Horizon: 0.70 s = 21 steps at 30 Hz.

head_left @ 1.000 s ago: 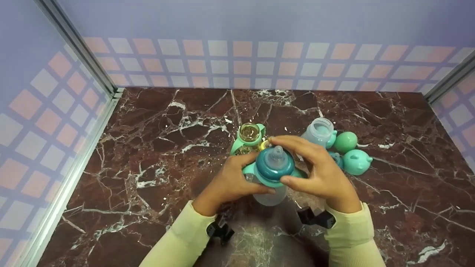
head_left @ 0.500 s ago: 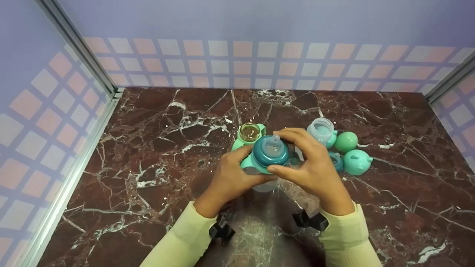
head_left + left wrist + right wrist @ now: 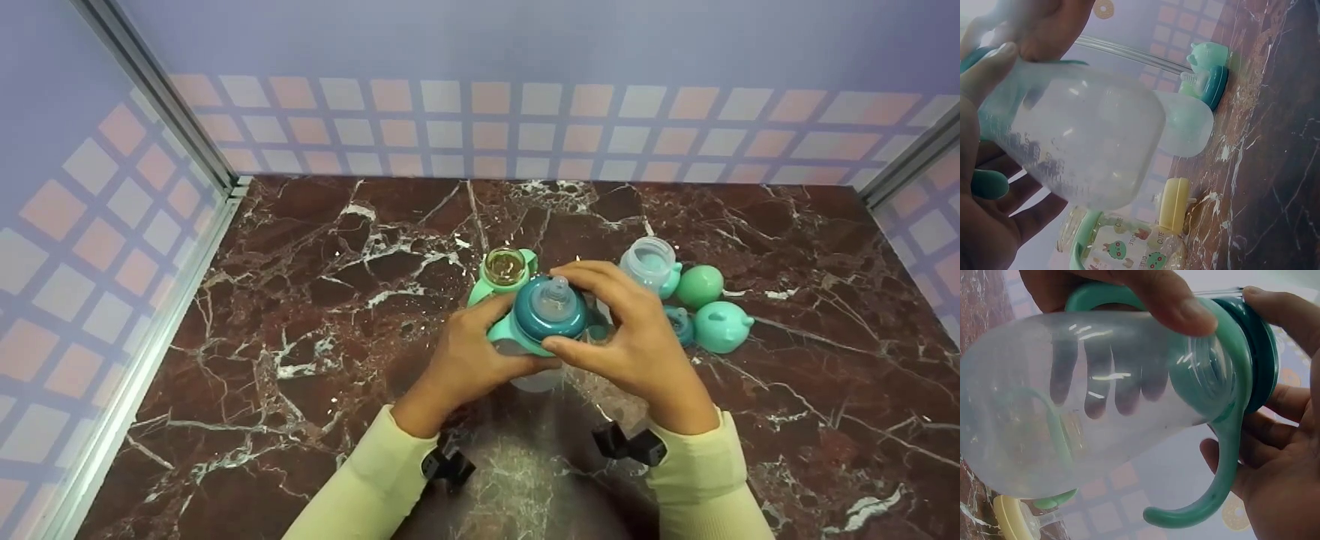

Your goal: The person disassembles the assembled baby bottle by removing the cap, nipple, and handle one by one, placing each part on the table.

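Both hands hold a translucent baby bottle (image 3: 1095,129) raised off the table and tilted. My left hand (image 3: 466,349) grips its body and the green handle ring (image 3: 1241,371) near the neck. On top, my right hand (image 3: 637,337) holds the teal collar (image 3: 538,324) between thumb and fingers, with the clear nipple (image 3: 556,296) pointing up. Behind the raised bottle stands a clear printed bottle (image 3: 1120,247) with green handles and an uncovered mouth. Beside that bottle lies a yellow collar with a nipple (image 3: 1174,205), hidden by the hands in the head view.
Right of the hands stands a second translucent bottle (image 3: 637,262), its mouth uncovered. Another teal collar with a nipple (image 3: 681,327), a turquoise animal-shaped cap (image 3: 721,328) and a green rounded cap (image 3: 700,287) lie close by. Patterned panels (image 3: 480,112) border the marble table (image 3: 315,300).
Over the last second both hands have carried the bottle slightly away from me and left. During the last half second hands and bottle have barely shifted. Surrounding things stay put.
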Motion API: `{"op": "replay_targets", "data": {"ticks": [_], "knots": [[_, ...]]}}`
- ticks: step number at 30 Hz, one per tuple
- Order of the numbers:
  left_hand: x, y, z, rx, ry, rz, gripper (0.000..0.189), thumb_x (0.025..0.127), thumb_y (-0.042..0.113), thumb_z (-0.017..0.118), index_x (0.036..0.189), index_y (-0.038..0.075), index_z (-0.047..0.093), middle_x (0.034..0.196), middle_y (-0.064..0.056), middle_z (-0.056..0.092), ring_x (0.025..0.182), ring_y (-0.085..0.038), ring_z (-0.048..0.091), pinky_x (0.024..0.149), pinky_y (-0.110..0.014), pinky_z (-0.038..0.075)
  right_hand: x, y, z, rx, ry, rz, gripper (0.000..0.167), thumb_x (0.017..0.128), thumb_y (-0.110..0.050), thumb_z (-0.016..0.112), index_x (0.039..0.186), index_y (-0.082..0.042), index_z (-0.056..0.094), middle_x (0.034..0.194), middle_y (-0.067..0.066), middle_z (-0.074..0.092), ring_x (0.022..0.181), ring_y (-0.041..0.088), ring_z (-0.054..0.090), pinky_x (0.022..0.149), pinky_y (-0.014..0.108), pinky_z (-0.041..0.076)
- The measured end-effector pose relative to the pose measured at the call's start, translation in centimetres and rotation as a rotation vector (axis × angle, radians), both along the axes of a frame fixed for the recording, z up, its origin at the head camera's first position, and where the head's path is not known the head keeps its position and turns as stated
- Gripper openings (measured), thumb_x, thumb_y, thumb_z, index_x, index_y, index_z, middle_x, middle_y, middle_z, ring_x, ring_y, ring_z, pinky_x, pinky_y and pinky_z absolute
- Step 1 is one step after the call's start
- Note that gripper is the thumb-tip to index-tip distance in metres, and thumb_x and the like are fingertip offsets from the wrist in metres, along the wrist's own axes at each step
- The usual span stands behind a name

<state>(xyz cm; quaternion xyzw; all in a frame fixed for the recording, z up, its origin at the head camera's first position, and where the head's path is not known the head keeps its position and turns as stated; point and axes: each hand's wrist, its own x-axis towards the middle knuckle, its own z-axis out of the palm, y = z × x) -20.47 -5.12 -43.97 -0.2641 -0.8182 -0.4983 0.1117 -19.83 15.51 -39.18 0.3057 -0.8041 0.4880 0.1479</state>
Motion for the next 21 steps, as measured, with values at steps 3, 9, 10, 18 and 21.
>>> {"op": "replay_targets", "data": {"ticks": [3,9,10,18,21], "knots": [[-0.2,-0.2,0.0,0.024,-0.023,-0.064,0.07,0.067,0.045,0.086,0.128,0.019,0.063,0.119,0.005,0.069,0.108,-0.008,0.064,0.093,-0.029,0.051,-0.1,0.2,0.0,-0.009,-0.008,0.057,0.06,0.07,-0.014,0.086,0.125,-0.012,0.064,0.125,0.003,0.062,0.116,0.016,0.057,0.101,0.025,0.046],[-0.3,-0.5,-0.1,0.06,-0.104,-0.208,0.066,0.066,0.037,0.089,0.126,0.021,0.064,0.117,0.007,0.069,0.108,-0.005,0.063,0.095,-0.028,0.05,-0.2,0.7,0.1,-0.032,-0.005,0.215,0.06,0.071,-0.009,0.08,0.128,-0.005,0.061,0.128,0.01,0.062,0.118,0.02,0.057,0.103,0.026,0.045],[-0.3,-0.6,-0.1,0.06,-0.118,-0.227,0.066,0.066,0.036,0.089,0.125,0.022,0.064,0.117,0.007,0.069,0.107,-0.005,0.063,0.095,-0.028,0.051,-0.2,0.8,0.1,-0.034,-0.008,0.241,0.061,0.071,-0.009,0.08,0.129,-0.004,0.06,0.128,0.011,0.062,0.119,0.021,0.057,0.103,0.027,0.045],[-0.3,-0.6,-0.3,0.075,-0.136,-0.33,0.063,0.064,0.03,0.091,0.12,0.019,0.066,0.112,0.005,0.071,0.101,-0.009,0.065,0.092,-0.028,0.052,-0.5,1.3,0.3,-0.032,0.02,0.389,0.064,0.07,-0.011,0.077,0.13,-0.001,0.058,0.129,0.016,0.061,0.123,0.024,0.055,0.106,0.03,0.043],[-0.2,-0.6,-0.3,0.077,-0.138,-0.344,0.063,0.064,0.03,0.091,0.121,0.019,0.066,0.112,0.004,0.071,0.101,-0.009,0.065,0.092,-0.029,0.052,-0.6,1.4,0.2,-0.031,0.034,0.422,0.065,0.07,-0.011,0.076,0.131,0.0,0.057,0.13,0.015,0.061,0.124,0.024,0.055,0.106,0.03,0.044]]}}
